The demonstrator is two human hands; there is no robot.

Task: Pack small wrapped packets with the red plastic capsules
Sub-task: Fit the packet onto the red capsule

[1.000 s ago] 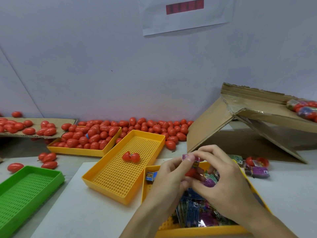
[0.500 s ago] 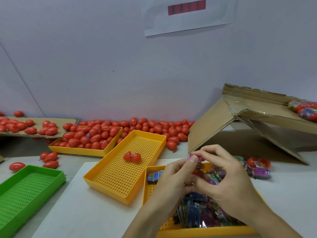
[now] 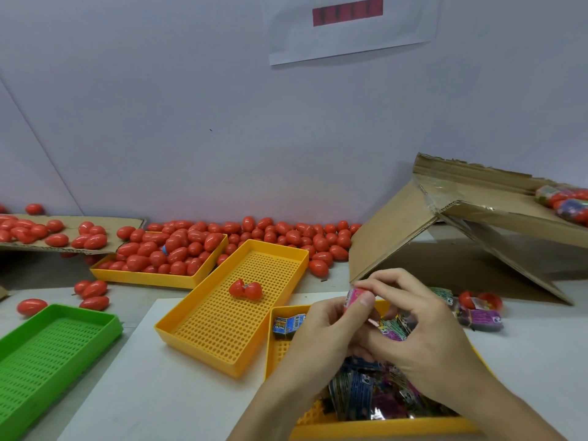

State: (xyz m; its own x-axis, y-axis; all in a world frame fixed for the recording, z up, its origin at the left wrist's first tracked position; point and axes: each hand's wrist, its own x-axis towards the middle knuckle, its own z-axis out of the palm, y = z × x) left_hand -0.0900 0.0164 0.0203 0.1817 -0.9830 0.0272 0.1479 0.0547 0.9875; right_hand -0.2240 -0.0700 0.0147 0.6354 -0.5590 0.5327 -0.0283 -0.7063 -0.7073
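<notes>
My left hand [image 3: 321,332] and my right hand [image 3: 423,332] meet above the near yellow tray [image 3: 280,351], which is heaped with small wrapped packets [image 3: 359,393]. Between the thumbs and fingertips of both hands I pinch a pink wrapped packet [image 3: 353,296]. Whether a red capsule sits under my fingers is hidden. An open red capsule [image 3: 245,289] lies in the middle yellow tray [image 3: 203,332]. Several closed red capsules [image 3: 171,249] fill the far yellow tray and spread along the wall.
A green tray [image 3: 47,351] lies at the near left. A torn cardboard box [image 3: 445,224] leans at the right, with filled capsules and packets [image 3: 480,313] beside it. More capsules rest on flat cardboard [image 3: 51,230] at the far left.
Both hands have lifted slightly and turned the pink packet between the fingertips. The red piece seen between my fingers earlier is now covered.
</notes>
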